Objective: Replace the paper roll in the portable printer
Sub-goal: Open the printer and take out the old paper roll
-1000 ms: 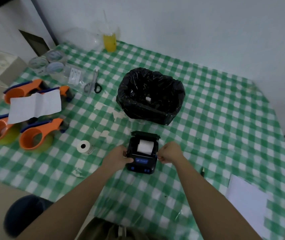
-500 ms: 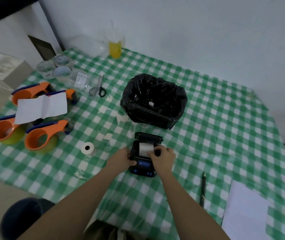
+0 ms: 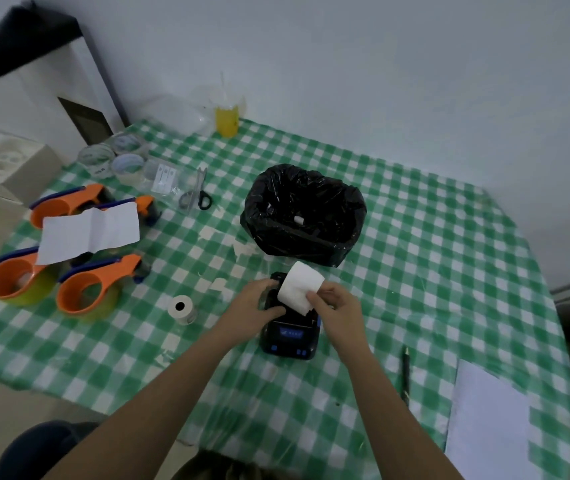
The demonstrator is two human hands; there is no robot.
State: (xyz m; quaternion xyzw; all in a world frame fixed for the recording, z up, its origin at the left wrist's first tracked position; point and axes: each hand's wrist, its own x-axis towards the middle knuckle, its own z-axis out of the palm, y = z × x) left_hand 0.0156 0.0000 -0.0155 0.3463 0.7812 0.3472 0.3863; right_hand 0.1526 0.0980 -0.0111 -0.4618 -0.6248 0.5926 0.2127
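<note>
Here, near the lower middle of the frame, the right hand (image 3: 333,304) pinches a white paper roll (image 3: 300,287) by its near edge, fingers closed on it, and the roll sits lifted above the open bay of the black portable printer (image 3: 290,336). The left hand (image 3: 255,304) is curled against the printer's left side, its grip closed on the casing. The printer rests on the green-and-white checked worktop (image 3: 415,271), its blue-lit front panel toward the bottom of the frame and the raised lid just visible behind the roll.

Left of the printer — apart from it — a second paper roll (image 3: 181,309) stands on end with its dark core hole showing. Just above the printer in the frame sits a bin lined with a black bag (image 3: 304,216); something small and white lies inside it.

At the left of the frame are orange tape dispensers (image 3: 86,289), and a creased white sheet (image 3: 89,232) lies across them. Above these, toward the upper left, lie clear tape rolls (image 3: 113,159), and scissors (image 3: 196,194) with black handles. A cup of yellow liquid (image 3: 227,117) stands at the far edge of the worktop, by the wall. At the lower right a pen (image 3: 405,374) lies beside a stack of white paper (image 3: 488,424) — the two close but not touching.
</note>
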